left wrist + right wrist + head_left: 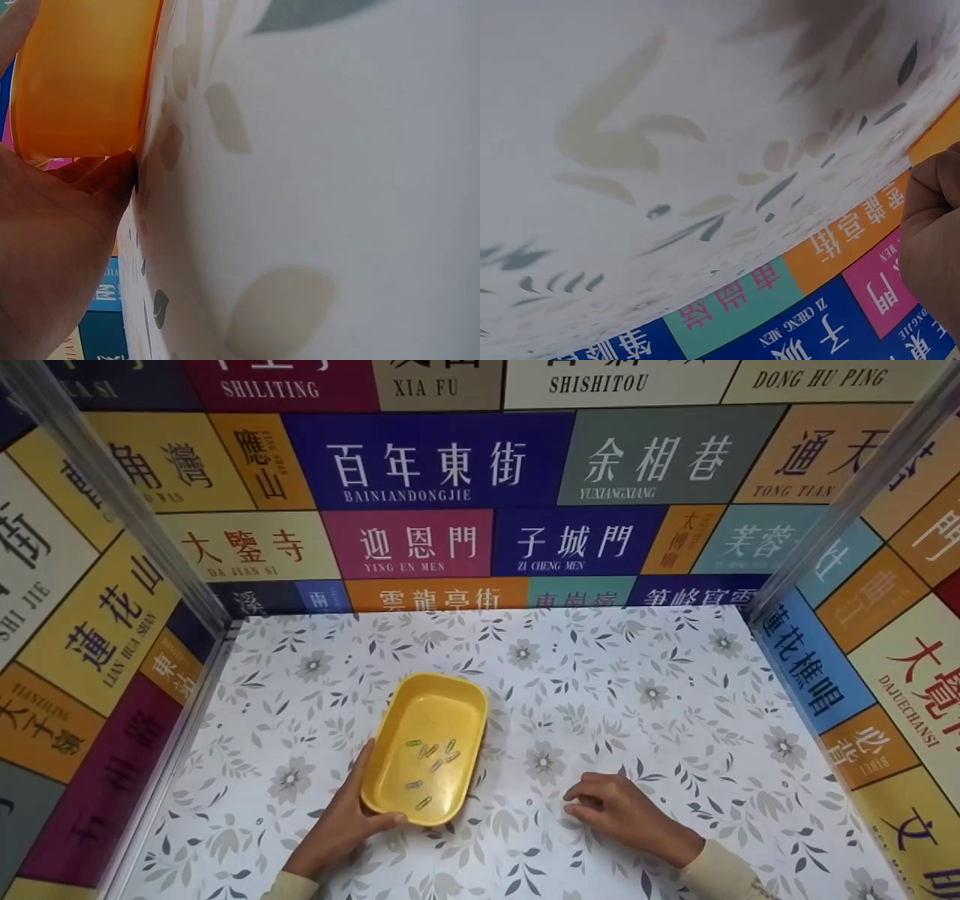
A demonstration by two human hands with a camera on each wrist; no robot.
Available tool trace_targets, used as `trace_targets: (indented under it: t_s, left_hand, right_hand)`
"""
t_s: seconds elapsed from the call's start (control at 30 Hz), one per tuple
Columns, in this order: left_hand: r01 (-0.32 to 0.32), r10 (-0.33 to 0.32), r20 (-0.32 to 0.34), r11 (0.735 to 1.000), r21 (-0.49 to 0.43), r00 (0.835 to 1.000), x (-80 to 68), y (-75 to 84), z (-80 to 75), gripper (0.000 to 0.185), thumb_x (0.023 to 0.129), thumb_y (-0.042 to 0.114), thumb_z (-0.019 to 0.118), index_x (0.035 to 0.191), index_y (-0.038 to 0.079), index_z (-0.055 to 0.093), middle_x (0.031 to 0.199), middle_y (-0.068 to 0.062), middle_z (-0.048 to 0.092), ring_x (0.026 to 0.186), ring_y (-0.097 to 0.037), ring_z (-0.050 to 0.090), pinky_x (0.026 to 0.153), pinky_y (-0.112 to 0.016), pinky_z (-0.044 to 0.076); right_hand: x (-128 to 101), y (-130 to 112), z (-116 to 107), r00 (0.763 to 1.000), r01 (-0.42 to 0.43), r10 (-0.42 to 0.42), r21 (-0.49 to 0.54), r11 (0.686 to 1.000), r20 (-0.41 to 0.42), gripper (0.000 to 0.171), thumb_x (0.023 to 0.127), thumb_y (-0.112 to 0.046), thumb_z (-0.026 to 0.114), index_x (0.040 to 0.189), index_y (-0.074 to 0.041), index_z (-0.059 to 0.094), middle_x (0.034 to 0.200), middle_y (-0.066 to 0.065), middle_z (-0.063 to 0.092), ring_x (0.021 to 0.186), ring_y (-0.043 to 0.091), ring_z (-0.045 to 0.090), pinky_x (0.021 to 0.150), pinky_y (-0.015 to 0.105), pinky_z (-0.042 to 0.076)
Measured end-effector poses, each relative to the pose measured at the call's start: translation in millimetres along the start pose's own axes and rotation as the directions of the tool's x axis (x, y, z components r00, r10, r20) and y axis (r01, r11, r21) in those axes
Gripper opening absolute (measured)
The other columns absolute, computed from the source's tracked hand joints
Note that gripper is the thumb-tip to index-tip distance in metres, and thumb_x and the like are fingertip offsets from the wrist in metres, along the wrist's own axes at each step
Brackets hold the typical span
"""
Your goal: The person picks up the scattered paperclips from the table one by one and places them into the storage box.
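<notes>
A shallow yellow plastic tray [429, 697] with rounded corners lies left of the middle of the table. Several small coloured paper clips [414, 785] are scattered on its floor, green, orange and purplish among them. My left hand [346, 814] grips the tray at its near left corner, thumb at the near rim and fingers along the left side. In the left wrist view the tray's orange-looking wall [82, 90] shows above the palm. To the right of the tray, apart from it, my right hand [626, 814] hangs over the table with loosely curled fingers; I see nothing in it.
A white cloth with grey flowers and leaves covers the table [660, 735]. Panels of coloured blocks with Chinese lettering [427, 461] stand behind it and on both sides. Clear upright corner strips [806, 540] join the panels.
</notes>
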State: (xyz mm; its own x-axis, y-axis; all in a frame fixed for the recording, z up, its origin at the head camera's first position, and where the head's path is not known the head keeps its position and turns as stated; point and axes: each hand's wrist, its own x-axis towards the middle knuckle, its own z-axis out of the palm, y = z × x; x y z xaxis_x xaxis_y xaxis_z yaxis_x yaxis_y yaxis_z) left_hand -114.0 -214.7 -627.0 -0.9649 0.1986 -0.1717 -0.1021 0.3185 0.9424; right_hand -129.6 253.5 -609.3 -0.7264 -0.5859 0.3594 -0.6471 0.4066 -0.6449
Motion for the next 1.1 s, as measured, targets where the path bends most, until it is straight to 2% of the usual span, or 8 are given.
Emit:
trace_targets:
  t_s: [0.1, 0.3, 0.47, 0.7, 0.8, 1.1]
  left_hand:
    - [0.014, -0.014, 0.005, 1.0, -0.014, 1.0, 1.3, 0.5, 0.1, 0.141, 0.08, 0.034, 0.101, 0.179, 0.026, 0.001, 0.186, -0.003, 0.006, 0.17, -0.031, 0.007, 0.135, -0.058, 0.003]
    - [-0.004, 0.004, 0.003, 1.0, -0.01, 1.0, 0.7, -0.2, -0.5, 0.14, 0.08, 0.032, 0.1, 0.179, 0.024, 0.001, 0.186, -0.004, 0.006, 0.17, -0.033, 0.007, 0.135, -0.059, 0.001]
    - [-0.004, 0.004, 0.005, 1.0, 0.012, 1.0, 0.7, 0.2, -0.6, 0.14, 0.081, 0.035, 0.1, 0.179, 0.025, 0.001, 0.186, -0.005, 0.005, 0.17, -0.034, 0.005, 0.134, -0.062, 0.0]
    - [-0.006, 0.006, 0.002, 1.0, 0.023, 1.0, 0.7, 0.2, -0.6, 0.14, 0.081, 0.034, 0.1, 0.179, 0.023, 0.001, 0.186, -0.005, 0.006, 0.17, -0.034, 0.005, 0.135, -0.061, -0.001]
    - [-0.007, 0.007, 0.001, 1.0, 0.027, 1.0, 0.9, -0.1, -0.4, 0.14, 0.08, 0.035, 0.1, 0.179, 0.023, 0.002, 0.186, -0.005, 0.006, 0.17, -0.034, 0.006, 0.134, -0.061, 0.0]
    - [-0.02, 0.02, 0.006, 1.0, -0.002, 1.0, -0.5, 1.7, 0.5, 0.14, 0.08, 0.028, 0.101, 0.179, 0.022, 0.002, 0.185, -0.005, 0.01, 0.17, -0.032, 0.01, 0.135, -0.057, 0.003]
  right_hand:
    - [-5.6, 0.0, 2.3, 1.0, 0.0, 0.0, 0.0, 1.0, -0.019, 0.008, 0.092, -0.003, 0.087, 0.099, -0.006, 0.083, 0.077, -0.008, 0.064, 0.07, -0.004, 0.054, 0.063, 0.011, 0.047]
    - [-13.3, -1.4, 5.5, 0.999, -0.028, 0.029, 0.019, 0.999, -0.015, 0.008, 0.094, -0.005, 0.086, 0.1, -0.01, 0.083, 0.081, -0.008, 0.066, 0.072, -0.002, 0.057, 0.065, 0.012, 0.049]
    - [-18.9, -1.0, 8.2, 0.999, -0.039, 0.038, -0.02, 0.999, -0.025, 0.011, 0.093, -0.007, 0.088, 0.099, -0.014, 0.082, 0.082, -0.011, 0.064, 0.072, -0.003, 0.056, 0.064, 0.012, 0.048]
    - [-25.9, 1.4, 12.7, 0.999, -0.032, 0.029, -0.064, 0.997, -0.041, 0.014, 0.089, -0.005, 0.09, 0.097, -0.014, 0.083, 0.083, -0.013, 0.063, 0.072, -0.004, 0.055, 0.064, 0.01, 0.047]
    - [-29.2, 2.7, 14.6, 0.998, -0.013, 0.009, -0.068, 0.998, -0.055, 0.016, 0.088, -0.003, 0.091, 0.098, -0.013, 0.083, 0.083, -0.012, 0.063, 0.072, -0.004, 0.056, 0.065, 0.01, 0.047]
    - [-34.9, 6.0, 19.9, 0.99, 0.115, -0.119, -0.06, 0.992, -0.072, 0.022, 0.088, -0.002, 0.091, 0.102, -0.015, 0.083, 0.089, -0.008, 0.067, 0.074, 0.0, 0.062, 0.067, 0.012, 0.052]
